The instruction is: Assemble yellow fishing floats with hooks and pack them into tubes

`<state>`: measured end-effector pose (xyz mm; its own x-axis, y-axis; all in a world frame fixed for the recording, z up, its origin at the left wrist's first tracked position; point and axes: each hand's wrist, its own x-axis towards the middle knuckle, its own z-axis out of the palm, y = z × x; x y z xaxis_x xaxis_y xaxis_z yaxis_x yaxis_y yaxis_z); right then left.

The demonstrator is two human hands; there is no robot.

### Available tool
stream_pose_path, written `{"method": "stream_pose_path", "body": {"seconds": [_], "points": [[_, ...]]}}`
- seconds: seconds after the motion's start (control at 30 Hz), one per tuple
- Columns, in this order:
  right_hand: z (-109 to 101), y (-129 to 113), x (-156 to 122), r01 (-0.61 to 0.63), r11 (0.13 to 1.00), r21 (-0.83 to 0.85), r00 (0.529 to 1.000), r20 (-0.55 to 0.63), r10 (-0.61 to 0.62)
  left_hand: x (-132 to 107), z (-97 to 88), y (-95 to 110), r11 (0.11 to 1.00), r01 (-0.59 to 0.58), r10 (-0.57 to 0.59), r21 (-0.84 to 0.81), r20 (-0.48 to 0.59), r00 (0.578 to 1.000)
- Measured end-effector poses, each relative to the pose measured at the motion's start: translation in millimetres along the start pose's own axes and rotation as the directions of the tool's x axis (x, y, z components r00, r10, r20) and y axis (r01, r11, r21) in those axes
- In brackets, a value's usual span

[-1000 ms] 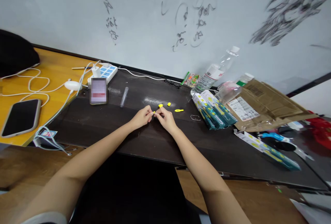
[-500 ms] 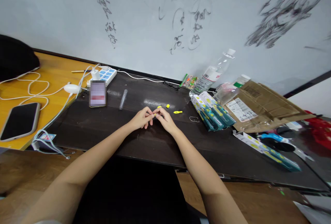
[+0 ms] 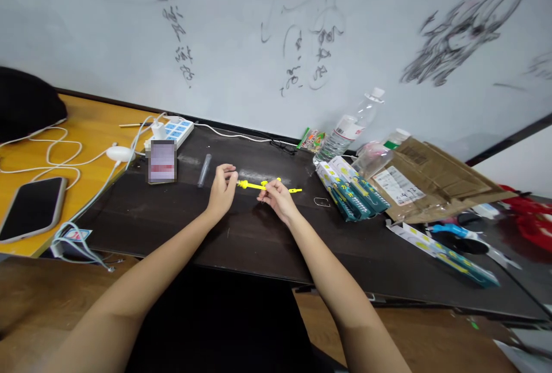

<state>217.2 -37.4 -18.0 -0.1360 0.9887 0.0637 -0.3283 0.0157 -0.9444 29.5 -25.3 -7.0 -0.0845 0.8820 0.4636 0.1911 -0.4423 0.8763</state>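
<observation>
A slim yellow plastic rod (image 3: 254,185) with rounded knobs near its left end stretches between my hands, above the dark table (image 3: 254,241). My right hand (image 3: 279,199) pinches its right end between thumb and fingers. At the knobbed end, my left hand (image 3: 222,192) is closed with bent fingers, the thumb at the tip; the exact contact is small and partly hidden. Behind my right hand lie a flat yellow piece (image 3: 296,190) and a small yellow piece (image 3: 279,179). A clear tube (image 3: 204,170) rests left of my left hand.
Right of my hands are a thin wire loop (image 3: 321,202), patterned boxes (image 3: 351,189), a water bottle (image 3: 345,131) and a brown parcel (image 3: 431,177). A tablet-like screen (image 3: 162,161), power strip (image 3: 179,130) and phone (image 3: 34,206) sit leftward. The whiteboard (image 3: 233,45) rises behind.
My hands were together over something tiny; they have moved apart, and the yellow rod now shows between them. My left hand has shifted left and up slightly. The view has tilted a little.
</observation>
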Motion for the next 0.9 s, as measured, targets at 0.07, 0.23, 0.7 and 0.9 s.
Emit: {"method": "stream_pose_path", "body": {"seconds": [0.07,0.23,0.7,0.9], "points": [[0.2,-2.1,-0.2,-0.007,0.995,0.096,1.000,-0.025,0.009,2.8,1.1,-2.8,0.995,0.034,-0.038,-0.091,-0.043,0.998],[4.9,-0.8,-2.2,-0.069,0.977,0.201,0.997,-0.007,0.072,2.8,6.6,-4.3,0.957,0.108,-0.075,-0.268,0.131,0.989],[17.6,1.8,-11.7,-0.290,0.956,-0.043,0.915,0.282,0.290,3.0,2.5,6.4,0.900,0.262,-0.195,-0.348,0.217,0.957],[22.4,-1.4,-16.9,-0.281,0.947,-0.155,0.882,0.348,0.318,1.0,1.3,10.0,0.888,0.281,-0.200,-0.365,0.243,0.949]]}}
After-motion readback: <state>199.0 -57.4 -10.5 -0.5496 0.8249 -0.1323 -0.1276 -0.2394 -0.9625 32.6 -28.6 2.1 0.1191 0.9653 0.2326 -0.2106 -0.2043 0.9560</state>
